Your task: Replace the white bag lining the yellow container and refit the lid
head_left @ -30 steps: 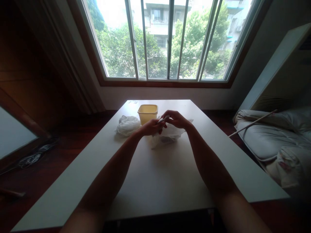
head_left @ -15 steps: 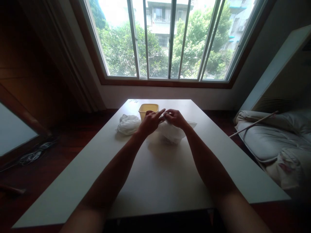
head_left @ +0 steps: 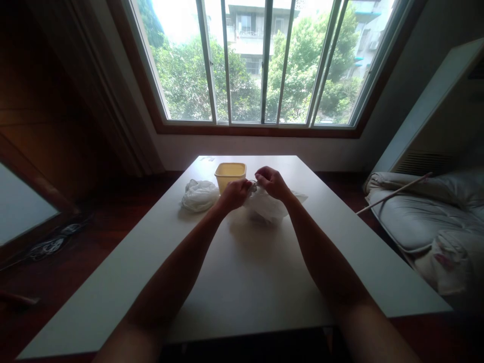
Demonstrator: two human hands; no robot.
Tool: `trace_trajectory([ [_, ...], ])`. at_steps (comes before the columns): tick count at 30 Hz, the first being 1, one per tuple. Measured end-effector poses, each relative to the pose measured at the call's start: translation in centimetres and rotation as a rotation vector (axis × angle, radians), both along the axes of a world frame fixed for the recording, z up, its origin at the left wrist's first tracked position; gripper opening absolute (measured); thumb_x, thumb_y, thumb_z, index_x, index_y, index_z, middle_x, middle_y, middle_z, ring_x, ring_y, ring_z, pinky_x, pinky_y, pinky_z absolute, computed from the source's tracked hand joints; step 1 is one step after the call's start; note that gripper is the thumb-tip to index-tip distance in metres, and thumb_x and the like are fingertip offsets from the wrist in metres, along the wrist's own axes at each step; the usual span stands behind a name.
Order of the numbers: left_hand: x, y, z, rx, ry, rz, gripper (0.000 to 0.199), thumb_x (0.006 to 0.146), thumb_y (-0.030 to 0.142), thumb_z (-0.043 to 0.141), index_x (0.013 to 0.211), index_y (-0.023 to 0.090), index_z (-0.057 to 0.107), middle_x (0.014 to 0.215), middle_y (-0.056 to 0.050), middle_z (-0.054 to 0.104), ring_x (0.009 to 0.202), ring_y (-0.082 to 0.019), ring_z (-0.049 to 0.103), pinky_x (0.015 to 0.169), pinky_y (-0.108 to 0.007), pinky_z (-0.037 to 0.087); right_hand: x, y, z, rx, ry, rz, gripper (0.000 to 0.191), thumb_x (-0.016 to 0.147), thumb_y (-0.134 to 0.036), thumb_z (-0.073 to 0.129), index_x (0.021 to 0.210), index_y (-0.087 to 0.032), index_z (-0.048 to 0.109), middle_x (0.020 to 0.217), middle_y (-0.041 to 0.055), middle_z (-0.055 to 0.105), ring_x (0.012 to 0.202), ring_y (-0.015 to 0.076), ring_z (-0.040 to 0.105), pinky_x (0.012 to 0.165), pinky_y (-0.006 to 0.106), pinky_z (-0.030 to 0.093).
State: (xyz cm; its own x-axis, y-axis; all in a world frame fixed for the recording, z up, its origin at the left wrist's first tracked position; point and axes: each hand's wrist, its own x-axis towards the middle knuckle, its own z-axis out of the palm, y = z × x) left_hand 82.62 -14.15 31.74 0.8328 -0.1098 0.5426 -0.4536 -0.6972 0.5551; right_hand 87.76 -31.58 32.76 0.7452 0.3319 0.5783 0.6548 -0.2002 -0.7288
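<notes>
Near the far end of the white table, my left hand is closed on the gathered top of a white plastic bag. My right hand is closed in a pinch just to the right, by the same gathered top; a thin dark strand shows between the hands. What the right fingertips hold is too small to make out. The bag rests on the table below both hands. A yellow square tub stands behind my left hand, and a second crumpled white bag lies left of it.
The white table stretches toward me under my forearms. Beyond it is a wide window. On the right are a grey cushioned seat and a thin stick. Cables lie on the floor at left.
My left hand's fingers, extended before, have closed around the bag's gathered top. My right hand has risen slightly, and a small gap has opened between the hands.
</notes>
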Motion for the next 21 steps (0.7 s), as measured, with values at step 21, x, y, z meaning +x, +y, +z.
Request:
trace_trajectory([
  [21, 1.3, -0.3, -1.3, -0.75, 0.246, -0.341, 0.047, 0.084, 0.059, 0.063, 0.092, 0.013, 0.071, 0.081, -0.006, 0.069, 0.07, -0.014, 0.059, 0.066, -0.026, 0.047, -2.2, -1.3, 2.3, -0.22, -0.002, 0.124, 0.041, 0.083, -0.055, 0.066, 0.087, -0.014, 0.073, 0.076, 0.0052, 0.069, 0.062, 0.0129, 0.052, 0.059, 0.026, 0.04],
])
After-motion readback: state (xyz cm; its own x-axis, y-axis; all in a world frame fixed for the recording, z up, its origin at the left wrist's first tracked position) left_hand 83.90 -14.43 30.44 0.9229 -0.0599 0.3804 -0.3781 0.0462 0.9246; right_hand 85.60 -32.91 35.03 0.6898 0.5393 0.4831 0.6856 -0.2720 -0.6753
